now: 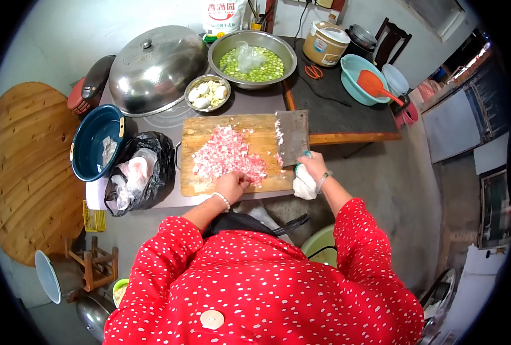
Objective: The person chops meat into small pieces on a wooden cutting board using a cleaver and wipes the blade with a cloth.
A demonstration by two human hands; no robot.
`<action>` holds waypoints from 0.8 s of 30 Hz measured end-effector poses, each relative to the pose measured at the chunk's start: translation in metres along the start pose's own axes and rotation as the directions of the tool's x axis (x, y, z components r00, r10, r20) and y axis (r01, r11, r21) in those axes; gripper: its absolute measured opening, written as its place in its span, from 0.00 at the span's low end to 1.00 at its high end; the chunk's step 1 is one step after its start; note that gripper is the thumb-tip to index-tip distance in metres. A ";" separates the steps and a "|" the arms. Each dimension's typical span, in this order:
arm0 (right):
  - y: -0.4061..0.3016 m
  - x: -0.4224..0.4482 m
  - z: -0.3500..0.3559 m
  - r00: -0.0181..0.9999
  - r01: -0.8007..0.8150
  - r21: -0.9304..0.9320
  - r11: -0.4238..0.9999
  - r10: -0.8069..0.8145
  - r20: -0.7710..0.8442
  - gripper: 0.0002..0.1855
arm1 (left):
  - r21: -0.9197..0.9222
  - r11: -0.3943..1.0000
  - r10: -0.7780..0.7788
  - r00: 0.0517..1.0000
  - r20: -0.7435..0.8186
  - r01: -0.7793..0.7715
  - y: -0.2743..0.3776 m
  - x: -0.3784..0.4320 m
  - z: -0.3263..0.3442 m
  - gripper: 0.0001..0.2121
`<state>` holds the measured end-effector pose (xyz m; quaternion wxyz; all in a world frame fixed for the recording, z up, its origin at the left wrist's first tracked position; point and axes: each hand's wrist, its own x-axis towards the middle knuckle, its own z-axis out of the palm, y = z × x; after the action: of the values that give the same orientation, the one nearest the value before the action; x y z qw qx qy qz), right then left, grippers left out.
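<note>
My right hand (pixel 313 165) grips a rectangular metal cleaver (pixel 294 134); a white cloth (pixel 304 184) is bunched at its handle. The broad blade lies over the right end of a wooden cutting board (pixel 194 126), with bits of meat stuck along its left edge. Finely chopped pink meat (pixel 227 151) is spread over the middle of the board. At the near edge of that heap is my left hand (pixel 232 185), fingers curled down against the meat. Whether they pinch a piece is hidden.
Behind the board stand a small bowl of garlic (pixel 207 92), a steel basin of green slices in water (pixel 260 64) and a domed lid (pixel 152 69). A black plastic bag (pixel 162 155) and blue basin (pixel 87 146) sit left. A rice cooker (pixel 324 45) and scissors (pixel 313 72) are back right.
</note>
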<state>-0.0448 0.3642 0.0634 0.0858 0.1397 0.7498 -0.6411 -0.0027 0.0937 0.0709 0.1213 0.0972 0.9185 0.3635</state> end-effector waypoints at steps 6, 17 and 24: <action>-0.009 -0.011 0.039 0.973 -0.063 -0.008 0.998 0.063 0.222 0.04 | 0.120 0.950 0.309 0.818 -0.485 -0.288 0.029 0.043 -0.025 0.06; -0.014 -0.017 0.077 0.929 -0.066 0.026 0.997 0.052 0.367 0.04 | 0.225 0.947 0.307 0.854 -0.420 -0.230 -0.001 0.083 -0.045 0.03; -0.027 -0.018 0.083 0.940 -0.124 0.123 0.985 0.077 0.332 0.02 | 0.335 0.890 0.423 0.837 -0.347 -0.311 0.008 0.060 -0.037 0.04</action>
<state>-0.0404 0.2767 0.0807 0.2311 0.0758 0.6694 -0.7020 -0.0703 0.0917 0.0940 -0.1613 0.2095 0.9270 0.2659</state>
